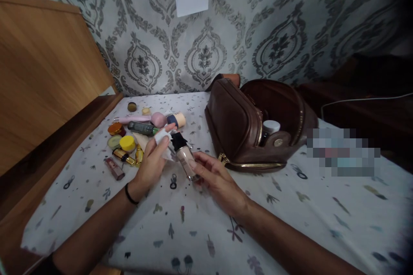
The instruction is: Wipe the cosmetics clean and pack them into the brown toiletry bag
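Note:
My right hand [217, 180] grips a clear glass foundation bottle [186, 162] with beige liquid and a black cap, tilted over the cloth. Pinched in my left hand [154, 159] is a white wipe [167, 151], close beside the bottle's cap. Left of that hand lie several cosmetics: a yellow-lidded jar [127, 143], an orange-lidded jar [116, 129], a dark green bottle [142, 128] and a small reddish-brown bottle [114, 168]. Just right of the bottle stands an open brown leather bag [230, 124], with a white-lidded jar [271, 126] showing inside.
A patterned white cloth [155, 232] covers the surface. On the left a wooden cabinet [48, 64] rises beside it, and a patterned wall [206, 43] closes off the back. A blurred-out patch [343, 152] lies right of the bag.

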`<state>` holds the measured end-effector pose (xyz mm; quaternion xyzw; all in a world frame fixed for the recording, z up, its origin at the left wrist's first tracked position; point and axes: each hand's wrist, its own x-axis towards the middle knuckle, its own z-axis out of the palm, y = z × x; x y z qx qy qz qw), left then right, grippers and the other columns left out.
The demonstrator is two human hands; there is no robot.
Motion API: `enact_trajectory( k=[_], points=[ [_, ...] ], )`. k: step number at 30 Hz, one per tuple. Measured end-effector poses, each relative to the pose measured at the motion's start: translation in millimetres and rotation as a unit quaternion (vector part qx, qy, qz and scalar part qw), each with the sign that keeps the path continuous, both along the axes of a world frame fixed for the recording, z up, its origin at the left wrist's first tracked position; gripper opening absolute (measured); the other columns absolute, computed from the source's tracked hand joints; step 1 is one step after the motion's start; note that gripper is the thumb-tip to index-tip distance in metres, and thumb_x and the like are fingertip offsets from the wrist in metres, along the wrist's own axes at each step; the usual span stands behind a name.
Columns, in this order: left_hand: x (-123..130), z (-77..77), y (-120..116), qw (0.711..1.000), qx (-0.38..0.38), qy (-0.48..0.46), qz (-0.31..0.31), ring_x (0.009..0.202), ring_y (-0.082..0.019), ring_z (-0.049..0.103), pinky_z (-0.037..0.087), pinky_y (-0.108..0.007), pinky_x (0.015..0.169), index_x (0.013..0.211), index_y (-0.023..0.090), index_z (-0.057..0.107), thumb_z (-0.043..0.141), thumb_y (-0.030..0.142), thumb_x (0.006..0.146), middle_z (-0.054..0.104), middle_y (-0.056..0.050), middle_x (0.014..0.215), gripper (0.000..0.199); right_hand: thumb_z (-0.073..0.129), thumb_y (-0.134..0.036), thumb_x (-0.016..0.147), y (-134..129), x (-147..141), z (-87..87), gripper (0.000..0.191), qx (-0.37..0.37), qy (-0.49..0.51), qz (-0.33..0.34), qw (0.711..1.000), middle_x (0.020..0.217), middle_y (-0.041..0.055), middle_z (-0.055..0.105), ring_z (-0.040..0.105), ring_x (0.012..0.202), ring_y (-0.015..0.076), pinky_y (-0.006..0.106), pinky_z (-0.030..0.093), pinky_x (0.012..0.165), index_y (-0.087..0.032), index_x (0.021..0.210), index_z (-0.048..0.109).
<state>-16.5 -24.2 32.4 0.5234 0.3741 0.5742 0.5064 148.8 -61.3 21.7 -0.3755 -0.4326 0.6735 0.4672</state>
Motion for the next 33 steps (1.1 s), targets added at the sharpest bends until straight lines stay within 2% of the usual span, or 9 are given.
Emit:
enact_trajectory(
  k=[5,8,13,16,19,23,26,29,33],
  points=[
    [-0.1,3.4,-10.6,0.956,0.142,0.254,-0.023,0.15,-0.026,0.029,0.019,-0.042,0.124,0.14,0.024,0.055,0.054,0.044,0.096,0.041,-0.008,0.158,0.048,0.07,-0.039,0.077,-0.5,-0.1,-5.4,0.031,0.163,-0.218,-0.112,0.956,0.078,-0.0004,0.061,0.054,0.068,0.015,0.027,0.042,0.062,-0.02,0.1,0.065],
    [0.8,4.2,-11.7,0.936,0.171,0.308,0.0,0.142,-0.024,0.04,0.024,-0.042,0.121,0.14,0.023,0.053,0.051,0.038,0.098,0.049,-0.01,0.15,0.045,0.07,-0.031,0.076,-4.4,-1.2,-8.7,0.027,0.23,-0.287,-0.125,0.921,0.086,0.002,0.067,0.059,0.076,0.0183,0.029,0.045,0.067,-0.021,0.101,0.064],
    [-2.5,5.2,-1.1,0.979,0.059,0.188,0.047,0.1,-0.019,0.065,0.048,-0.031,0.095,0.118,0.022,0.065,0.055,0.043,0.096,0.07,-0.004,0.108,0.032,0.07,-0.028,0.078,-8.2,-2.4,-12.5,0.032,0.262,-0.296,-0.104,0.913,0.101,0.0054,0.07,0.062,0.084,0.0209,0.032,0.047,0.073,-0.022,0.109,0.065],
    [-1.3,6.8,3.4,0.999,-0.043,0.009,0.014,0.086,-0.019,0.069,0.054,-0.031,0.08,0.113,0.02,0.066,0.062,0.045,0.09,0.073,-0.003,0.096,0.035,0.069,-0.034,0.082,-7.3,-1.7,-10.4,0.034,0.23,-0.237,-0.065,0.942,0.105,0.0061,0.07,0.062,0.087,0.0205,0.032,0.048,0.074,-0.021,0.113,0.066],
    [4.0,9.1,2.0,0.988,-0.116,-0.096,-0.034,0.084,-0.023,0.073,0.058,-0.036,0.077,0.113,0.018,0.065,0.065,0.048,0.086,0.075,-0.006,0.095,0.041,0.069,-0.044,0.083,-5.8,-1.1,-5.5,0.038,0.155,-0.117,0.016,0.981,0.097,0.0045,0.069,0.06,0.082,0.0176,0.029,0.048,0.07,-0.019,0.112,0.067],
    [11.3,6.9,-4.3,0.977,-0.153,-0.104,-0.109,0.092,-0.027,0.074,0.06,-0.038,0.073,0.111,0.019,0.065,0.065,0.053,0.084,0.076,-0.008,0.095,0.044,0.075,-0.052,0.079,-3.3,-2.1,-0.4,0.04,0.05,0.054,0.062,0.995,0.086,0.0011,0.066,0.057,0.072,0.0123,0.023,0.046,0.062,-0.019,0.1,0.071],
    [13.7,1.7,-6.6,0.974,-0.153,-0.07,-0.153,0.089,-0.026,0.074,0.057,-0.029,0.058,0.1,0.017,0.068,0.069,0.054,0.081,0.076,-0.009,0.09,0.042,0.082,-0.05,0.073,-0.6,-3.2,0.2,0.04,-0.017,0.133,0.049,0.99,0.084,0.0015,0.067,0.06,0.073,0.0121,0.022,0.049,0.061,-0.018,0.094,0.071],
    [13.9,-1.3,-5.7,0.974,-0.151,-0.08,-0.149,0.076,-0.021,0.073,0.051,-0.022,0.048,0.093,0.016,0.067,0.077,0.051,0.074,0.074,-0.006,0.08,0.041,0.086,-0.05,0.068,1.4,-3.7,-1.4,0.043,-0.048,0.145,0.033,0.988,0.086,0.0016,0.067,0.063,0.074,0.0126,0.023,0.053,0.064,-0.018,0.092,0.07],
    [12.2,-3.1,-3.0,0.978,-0.14,-0.12,-0.096,0.064,-0.014,0.069,0.051,-0.02,0.052,0.093,0.016,0.065,0.086,0.043,0.067,0.071,0.0,0.073,0.042,0.083,-0.057,0.068,2.5,-2.7,-4.4,0.047,-0.009,0.065,-0.002,0.998,0.088,0.0015,0.066,0.064,0.079,0.0149,0.027,0.056,0.07,-0.018,0.087,0.066]
  ],
)
